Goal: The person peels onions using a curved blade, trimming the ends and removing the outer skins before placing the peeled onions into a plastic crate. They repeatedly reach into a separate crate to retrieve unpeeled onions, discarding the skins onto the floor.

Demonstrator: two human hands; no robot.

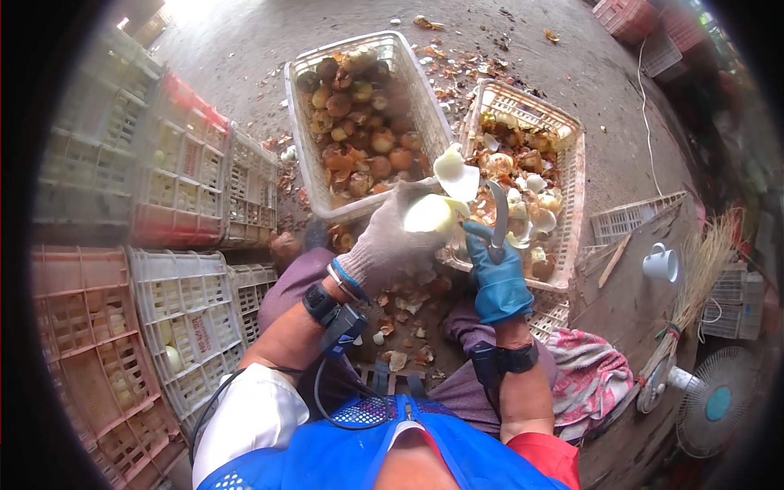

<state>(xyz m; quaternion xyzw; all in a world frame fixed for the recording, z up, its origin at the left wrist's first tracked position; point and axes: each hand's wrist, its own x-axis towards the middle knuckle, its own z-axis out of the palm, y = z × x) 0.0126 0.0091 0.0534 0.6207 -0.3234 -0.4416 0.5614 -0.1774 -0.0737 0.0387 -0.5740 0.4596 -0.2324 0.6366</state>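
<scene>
My left hand (388, 235), in a pale knit glove, is closed around a peeled onion (434, 214). A loose white layer (456, 173) stands out from the onion's far side, over the gap between two crates. Wearing a blue rubber glove, my right hand (500, 282) grips a small curved knife (499, 214), its blade pointing up and away from me. The right fingertips are right at the onion's edge. Ahead of my left hand, a white crate (298, 135) holds many brown onions (380, 139). A second crate (576, 171), past the knife, contains peelings and white onion layers (535, 184).
Stacked crates (188, 314) line my left side, some with peeled onions inside. Skins (433, 49) litter the floor. To my right are a white mug (660, 264), a straw broom (702, 269), a fan (719, 402) and a pink-and-white cloth (588, 377).
</scene>
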